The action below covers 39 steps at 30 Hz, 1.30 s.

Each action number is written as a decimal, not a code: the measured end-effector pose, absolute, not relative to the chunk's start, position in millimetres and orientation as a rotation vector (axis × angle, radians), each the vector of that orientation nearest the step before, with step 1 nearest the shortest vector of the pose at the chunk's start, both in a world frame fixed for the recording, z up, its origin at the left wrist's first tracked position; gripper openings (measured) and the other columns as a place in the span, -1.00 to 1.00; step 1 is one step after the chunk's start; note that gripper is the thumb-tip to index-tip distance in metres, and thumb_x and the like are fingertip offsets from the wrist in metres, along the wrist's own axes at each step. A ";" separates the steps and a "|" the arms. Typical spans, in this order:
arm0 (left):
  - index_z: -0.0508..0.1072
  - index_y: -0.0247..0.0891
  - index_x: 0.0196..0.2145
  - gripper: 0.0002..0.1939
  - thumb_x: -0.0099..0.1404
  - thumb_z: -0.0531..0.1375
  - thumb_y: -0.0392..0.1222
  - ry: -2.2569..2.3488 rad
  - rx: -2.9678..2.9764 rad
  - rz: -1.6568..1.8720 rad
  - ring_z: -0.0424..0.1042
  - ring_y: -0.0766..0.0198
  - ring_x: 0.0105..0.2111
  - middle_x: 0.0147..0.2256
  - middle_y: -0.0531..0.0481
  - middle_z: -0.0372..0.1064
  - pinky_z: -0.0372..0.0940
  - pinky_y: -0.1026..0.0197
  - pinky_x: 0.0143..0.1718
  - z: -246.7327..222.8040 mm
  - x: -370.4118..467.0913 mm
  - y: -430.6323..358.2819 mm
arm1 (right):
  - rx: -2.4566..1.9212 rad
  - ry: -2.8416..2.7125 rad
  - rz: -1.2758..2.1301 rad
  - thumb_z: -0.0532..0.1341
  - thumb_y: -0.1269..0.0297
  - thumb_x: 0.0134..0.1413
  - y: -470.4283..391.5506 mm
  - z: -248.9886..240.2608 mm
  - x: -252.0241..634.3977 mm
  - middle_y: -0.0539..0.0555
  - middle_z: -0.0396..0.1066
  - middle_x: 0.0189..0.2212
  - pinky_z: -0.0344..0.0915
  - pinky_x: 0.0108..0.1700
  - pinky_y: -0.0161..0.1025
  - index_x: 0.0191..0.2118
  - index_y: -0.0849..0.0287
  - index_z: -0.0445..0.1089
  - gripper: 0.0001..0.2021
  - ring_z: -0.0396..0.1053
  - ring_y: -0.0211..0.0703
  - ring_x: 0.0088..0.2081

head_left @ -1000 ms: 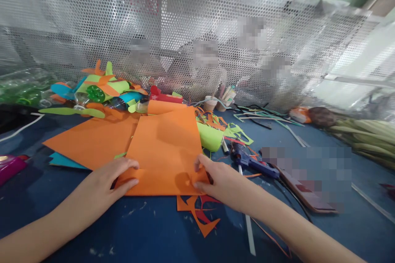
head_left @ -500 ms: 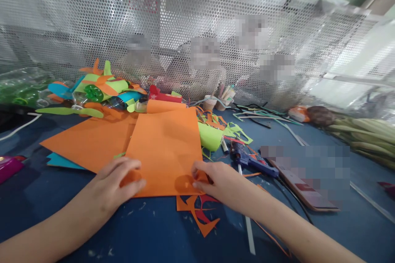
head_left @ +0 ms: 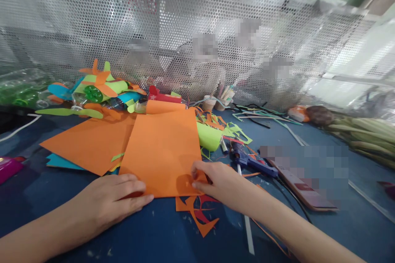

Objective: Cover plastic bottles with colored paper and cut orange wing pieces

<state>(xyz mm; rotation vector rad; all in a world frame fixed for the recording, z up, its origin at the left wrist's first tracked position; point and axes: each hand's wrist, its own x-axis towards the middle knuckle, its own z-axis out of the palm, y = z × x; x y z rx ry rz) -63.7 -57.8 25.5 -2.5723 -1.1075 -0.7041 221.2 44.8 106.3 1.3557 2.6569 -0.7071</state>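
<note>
An orange sheet point(head_left: 163, 152) lies on the blue table point(head_left: 138, 238) in front of me. My left hand point(head_left: 115, 197) rests at its lower left corner, fingers close together and bent over the edge. At the lower right part, my right hand point(head_left: 214, 178) has its thumb and forefinger curled in a pinch on the sheet. Another orange sheet point(head_left: 89, 144) lies to the left, over blue paper point(head_left: 63, 161). Orange and red scraps point(head_left: 200, 218) stick out below the near edge of the front sheet.
A glue gun point(head_left: 253, 162) and a phone point(head_left: 305, 189) lie on the right. Behind the sheets are paper-wrapped bottles point(head_left: 114, 86), a green roll point(head_left: 210, 136) and cups point(head_left: 210, 102). Dried husks point(head_left: 364, 135) lie far right. People are visible beyond the perforated screen point(head_left: 185, 16).
My left hand has lowered and flattened onto the sheet's near left corner. The sheet's left side has shifted slightly left. My right hand has hardly moved.
</note>
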 end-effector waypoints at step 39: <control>0.47 -0.21 0.11 -0.65 0.46 0.04 -0.31 -1.123 -2.745 -0.656 0.50 0.15 -0.05 -0.06 -0.10 0.55 0.39 0.16 0.10 42.4 -51.9 -66.0 | 0.531 3.269 -0.223 0.06 0.15 0.44 26.4 78.2 214.1 0.12 0.43 -0.07 0.17 0.01 -0.09 0.16 -0.05 0.43 -0.68 0.30 -0.07 -0.09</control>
